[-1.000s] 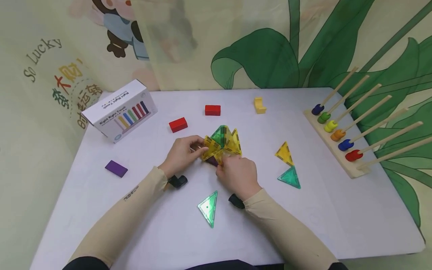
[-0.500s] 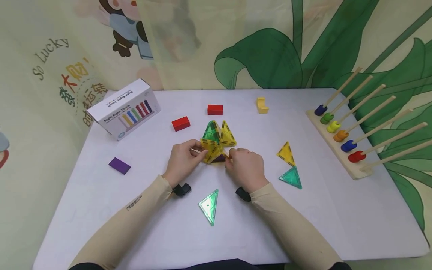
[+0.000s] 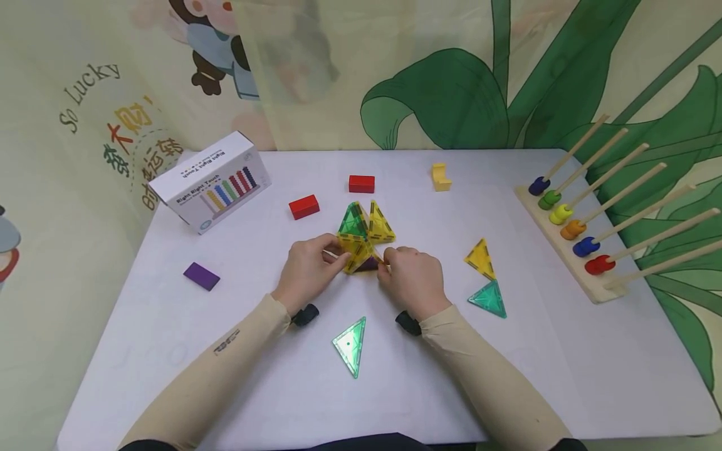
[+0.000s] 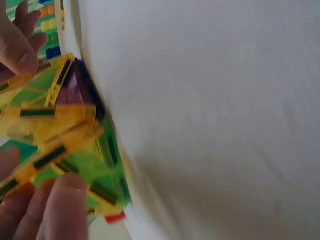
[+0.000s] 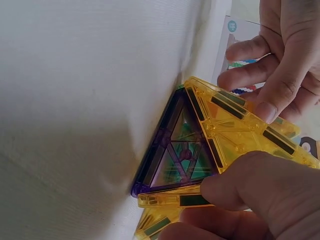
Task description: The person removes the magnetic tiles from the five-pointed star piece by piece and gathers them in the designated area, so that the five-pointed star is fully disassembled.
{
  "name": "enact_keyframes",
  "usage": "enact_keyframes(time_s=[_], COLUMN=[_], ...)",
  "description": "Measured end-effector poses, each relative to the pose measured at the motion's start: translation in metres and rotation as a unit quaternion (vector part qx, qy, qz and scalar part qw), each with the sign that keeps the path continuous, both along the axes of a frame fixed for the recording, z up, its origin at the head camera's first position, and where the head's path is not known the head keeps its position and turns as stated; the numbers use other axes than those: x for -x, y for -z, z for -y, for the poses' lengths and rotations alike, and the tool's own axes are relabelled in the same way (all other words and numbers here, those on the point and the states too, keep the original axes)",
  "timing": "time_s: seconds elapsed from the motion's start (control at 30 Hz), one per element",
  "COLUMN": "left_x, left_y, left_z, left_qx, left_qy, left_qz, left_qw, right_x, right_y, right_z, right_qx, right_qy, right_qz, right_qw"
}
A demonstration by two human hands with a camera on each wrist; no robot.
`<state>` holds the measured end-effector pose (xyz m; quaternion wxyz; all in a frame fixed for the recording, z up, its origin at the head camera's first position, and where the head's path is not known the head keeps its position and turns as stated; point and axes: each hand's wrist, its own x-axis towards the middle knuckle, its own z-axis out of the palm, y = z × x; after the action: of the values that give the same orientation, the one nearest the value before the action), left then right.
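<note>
A cluster of triangular magnetic tiles stands mid-table. It has a green tile (image 3: 352,220) at the back left, a yellow tile (image 3: 380,223) at the back right and a dark purple tile (image 5: 185,150) low at the front. My left hand (image 3: 310,269) pinches the front-left yellow tile (image 3: 355,250) between thumb and fingers. My right hand (image 3: 416,282) pinches another yellow tile (image 5: 172,196) at the front right, beside the purple one. In the head view that tile is mostly hidden by the right fingers. A loose green tile (image 3: 351,346) lies nearer the table's front.
Right of the hands lie a yellow tile (image 3: 481,259) and a green tile (image 3: 489,299). Red blocks (image 3: 361,184), a yellow block (image 3: 440,177) and a purple block (image 3: 201,276) lie around. A white box (image 3: 211,181) stands back left; a pegged wooden rack (image 3: 570,244) sits right.
My right hand has moved slightly right, with its yellow tile swung outward, and more of the purple tile shows. The left hand keeps its hold. Little differs over the last half second.
</note>
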<state>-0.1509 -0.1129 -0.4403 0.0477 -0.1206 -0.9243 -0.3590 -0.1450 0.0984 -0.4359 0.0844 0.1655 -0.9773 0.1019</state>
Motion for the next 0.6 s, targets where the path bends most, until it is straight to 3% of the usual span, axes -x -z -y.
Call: enact_keyframes(time_s=[0.1,0.2,0.27,0.4,0.47,0.53,0.6], left_x=[0.0,0.002,0.006,0.014,0.017,0.019,0.021], left_y=[-0.005,-0.01,-0.014,-0.019,-0.018,-0.015,-0.012], left_z=[0.007,0.015,0.017,0.011,0.005,-0.001,-0.005], left_qx=[0.057,0.137,0.203,0.327,0.364,0.384,0.388], left_qy=[-0.007,0.0,0.034,0.139,0.167,0.176,0.175], left_qz=[-0.042,-0.122,-0.175,-0.243,-0.259,-0.267,-0.265], left_qw=[0.9975,0.983,0.9628,0.9027,0.8788,0.866,0.865], right_x=[0.0,0.001,0.003,0.005,0.007,0.008,0.008], right_y=[0.0,0.0,0.0,0.002,0.003,0.004,0.005], right_z=[0.0,0.0,0.0,0.0,0.002,0.003,0.005], right_qx=[0.001,0.002,0.001,0.001,0.004,0.007,0.012], right_qy=[0.002,0.001,0.001,-0.001,-0.001,0.0,0.001], right_qz=[0.007,0.015,0.016,0.002,-0.005,-0.009,-0.009], right_qw=[1.0,1.0,1.0,1.0,1.0,1.0,1.0])
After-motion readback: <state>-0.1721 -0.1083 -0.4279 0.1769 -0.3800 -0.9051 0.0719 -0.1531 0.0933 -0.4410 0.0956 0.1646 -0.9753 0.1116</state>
